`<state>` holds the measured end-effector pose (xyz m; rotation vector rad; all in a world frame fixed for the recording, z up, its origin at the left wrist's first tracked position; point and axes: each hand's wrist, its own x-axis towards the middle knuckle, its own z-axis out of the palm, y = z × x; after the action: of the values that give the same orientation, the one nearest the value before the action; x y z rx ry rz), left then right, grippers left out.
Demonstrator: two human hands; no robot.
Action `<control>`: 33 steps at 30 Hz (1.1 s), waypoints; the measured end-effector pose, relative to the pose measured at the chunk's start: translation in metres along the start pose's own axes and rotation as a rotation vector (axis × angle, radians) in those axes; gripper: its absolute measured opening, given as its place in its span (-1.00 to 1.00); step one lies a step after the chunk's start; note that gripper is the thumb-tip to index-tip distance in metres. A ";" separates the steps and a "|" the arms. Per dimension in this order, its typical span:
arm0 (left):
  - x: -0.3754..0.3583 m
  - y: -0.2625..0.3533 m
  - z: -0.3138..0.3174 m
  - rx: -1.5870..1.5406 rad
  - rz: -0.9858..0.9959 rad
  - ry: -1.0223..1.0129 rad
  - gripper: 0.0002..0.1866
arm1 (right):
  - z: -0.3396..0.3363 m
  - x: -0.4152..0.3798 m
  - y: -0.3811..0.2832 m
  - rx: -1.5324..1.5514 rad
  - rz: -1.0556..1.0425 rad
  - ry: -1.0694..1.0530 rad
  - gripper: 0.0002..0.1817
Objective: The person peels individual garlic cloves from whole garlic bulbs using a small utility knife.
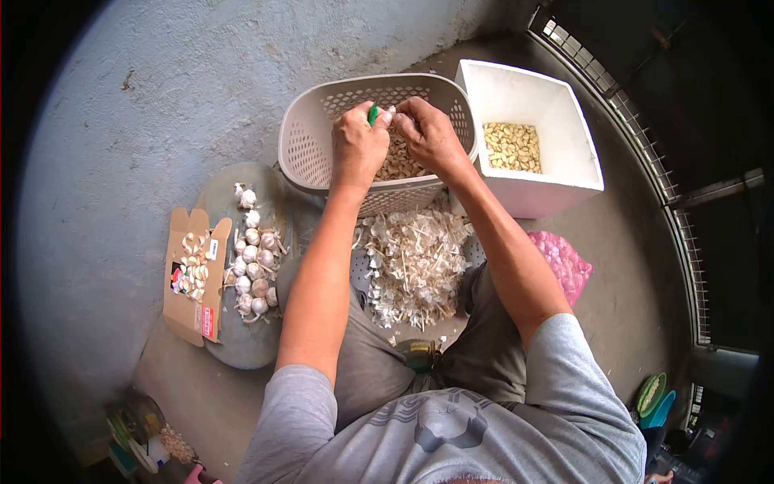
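Above the beige perforated basket (pixel 302 137), my left hand (pixel 359 145) is closed round a small green-handled tool (pixel 372 114). Close beside it, my right hand (pixel 427 135) pinches a small pale garlic clove (pixel 392 110) between the fingertips, near the left thumb. Unpeeled-looking cloves (pixel 399 164) lie in the bottom of the basket under the hands. Below the basket, between the knees, is a heap of papery garlic skins (pixel 415 266). The tool's blade cannot be made out.
A white foam box (pixel 556 97) with peeled cloves (pixel 513 148) stands right of the basket. At left, whole garlic bulbs (pixel 256 258) and a cardboard box (pixel 179 310) with cloves rest on a round surface (pixel 242 351). A pink mesh bag (pixel 562 262) lies by the right knee.
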<state>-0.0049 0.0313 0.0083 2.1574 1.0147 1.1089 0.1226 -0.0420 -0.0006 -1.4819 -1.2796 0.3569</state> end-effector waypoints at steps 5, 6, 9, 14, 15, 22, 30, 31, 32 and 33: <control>0.001 0.002 -0.001 0.019 -0.036 -0.029 -0.74 | 0.003 -0.003 0.002 -0.107 0.017 -0.037 -0.74; 0.002 0.001 -0.001 0.033 -0.039 -0.042 -0.74 | 0.005 -0.003 0.005 -0.122 0.020 -0.038 -0.73; 0.005 -0.007 -0.002 0.062 -0.055 -0.061 -0.73 | 0.007 0.001 0.013 0.033 0.097 -0.071 -0.72; 0.009 -0.017 -0.001 0.063 -0.063 0.026 -0.66 | 0.003 0.005 0.021 0.584 0.401 -0.113 -0.65; 0.009 -0.011 -0.003 -0.097 -0.154 -0.049 -0.66 | 0.003 0.005 0.022 0.598 0.382 -0.082 -0.64; -0.006 -0.006 0.019 -0.639 -0.299 -0.014 -0.81 | 0.020 0.004 0.011 0.131 -0.004 0.067 -0.70; -0.004 -0.017 0.021 -1.088 -0.615 0.136 -0.84 | 0.027 -0.013 -0.023 -0.100 -0.242 -0.055 -0.85; -0.004 -0.016 0.019 -1.148 -0.674 0.151 -0.84 | 0.031 -0.015 -0.022 -0.052 -0.283 -0.058 -0.85; -0.004 -0.014 0.018 -1.103 -0.672 0.173 -0.82 | 0.034 -0.013 -0.021 0.008 -0.208 -0.017 -0.83; -0.001 -0.008 0.011 -1.120 -0.672 0.150 -0.83 | 0.032 -0.009 -0.021 0.171 -0.051 -0.050 -0.82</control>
<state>0.0010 0.0339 -0.0042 0.7787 0.7721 1.0927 0.0840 -0.0371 0.0019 -1.3010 -1.2907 0.4614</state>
